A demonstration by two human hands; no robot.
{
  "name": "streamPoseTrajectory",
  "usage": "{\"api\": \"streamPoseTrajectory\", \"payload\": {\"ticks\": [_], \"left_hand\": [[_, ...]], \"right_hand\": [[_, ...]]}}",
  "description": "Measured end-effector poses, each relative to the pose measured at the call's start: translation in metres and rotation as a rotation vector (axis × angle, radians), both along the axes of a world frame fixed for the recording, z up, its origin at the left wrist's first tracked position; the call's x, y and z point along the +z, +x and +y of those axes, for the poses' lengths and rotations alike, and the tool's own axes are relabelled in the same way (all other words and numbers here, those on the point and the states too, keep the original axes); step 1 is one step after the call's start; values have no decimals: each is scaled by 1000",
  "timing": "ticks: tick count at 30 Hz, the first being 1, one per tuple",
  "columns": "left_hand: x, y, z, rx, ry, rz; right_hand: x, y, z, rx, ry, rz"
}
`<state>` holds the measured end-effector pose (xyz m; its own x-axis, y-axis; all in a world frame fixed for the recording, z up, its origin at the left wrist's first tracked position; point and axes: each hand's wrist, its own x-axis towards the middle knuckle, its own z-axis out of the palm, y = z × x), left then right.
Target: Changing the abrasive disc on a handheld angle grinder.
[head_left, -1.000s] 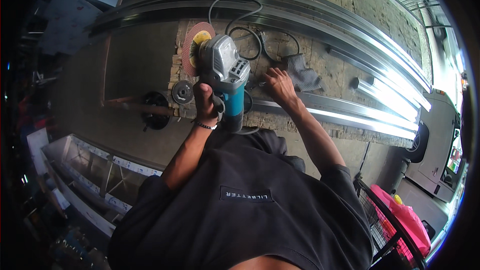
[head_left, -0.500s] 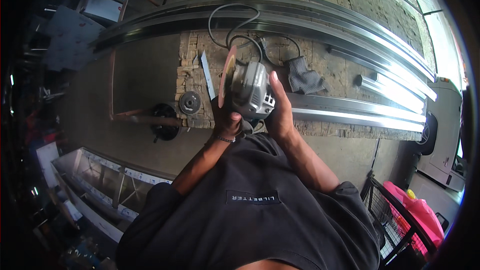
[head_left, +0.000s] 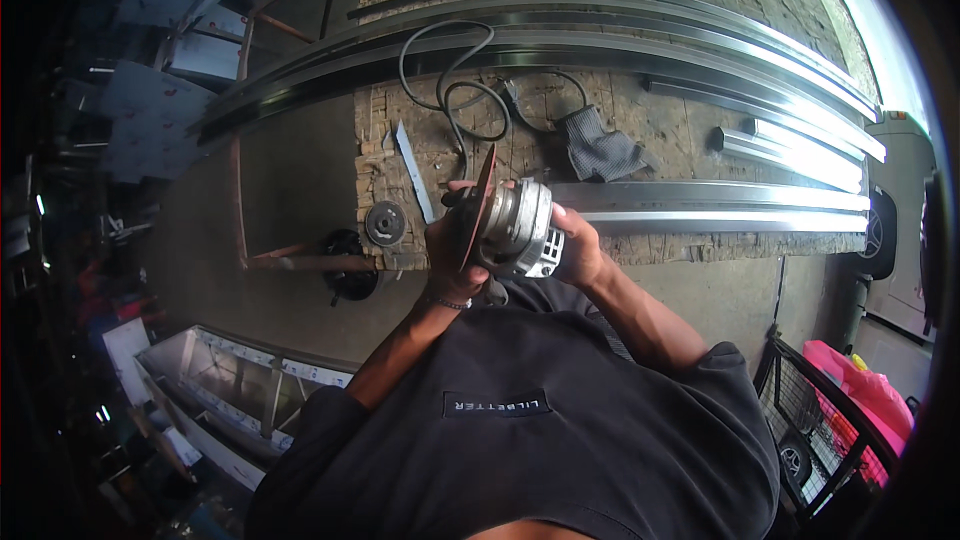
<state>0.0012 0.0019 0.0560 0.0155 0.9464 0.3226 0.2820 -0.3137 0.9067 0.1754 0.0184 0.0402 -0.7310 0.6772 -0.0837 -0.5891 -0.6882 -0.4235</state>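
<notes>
An angle grinder (head_left: 520, 230) with a grey metal head is held up before my chest, just off the bench's near edge. Its thin reddish disc (head_left: 484, 202) faces left and shows nearly edge-on. My left hand (head_left: 455, 258) is closed about the disc side, thumb low at the front; the disc and tool hide some of its fingers. Around the right side of the body, my right hand (head_left: 580, 252) grips the tool, its fingers partly hidden behind the housing. A dark cord (head_left: 405, 65) loops over the bench beyond the grinder.
On the worn wooden bench (head_left: 660, 250) lie long metal profiles (head_left: 700, 198), a grey knitted cloth (head_left: 605, 145), a narrow metal strip (head_left: 414, 172) and a round disc (head_left: 385, 223). A black round object (head_left: 349, 265) sits beside the bench's left corner. A mesh-sided frame (head_left: 825, 420) stands at right.
The grinder has come lower and nearer my chest and has turned, with its disc more edge-on. My right hand's fingers have bent closer around the housing. The view has shifted slightly.
</notes>
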Motion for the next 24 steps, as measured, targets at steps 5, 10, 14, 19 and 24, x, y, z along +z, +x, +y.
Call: {"api": "streamPoseTrajectory", "payload": {"ticks": [5, 10, 14, 19, 24], "left_hand": [[-1, 4, -13, -59, -108, -8], [18, 12, -7, -51, 28, 332], [34, 16, -12, 129, 52, 532], [50, -9, -16, 448, -151, 197], [51, -25, 32, 496, 22, 405]], "right_hand": [[-2, 8, -12, -21, -42, -51], [-21, 0, -18, -259, -84, 144], [-2, -3, -20, -407, -237, 96], [1, 7, -7, -431, -269, 143], [-28, 14, 2, -515, -352, 97]]}}
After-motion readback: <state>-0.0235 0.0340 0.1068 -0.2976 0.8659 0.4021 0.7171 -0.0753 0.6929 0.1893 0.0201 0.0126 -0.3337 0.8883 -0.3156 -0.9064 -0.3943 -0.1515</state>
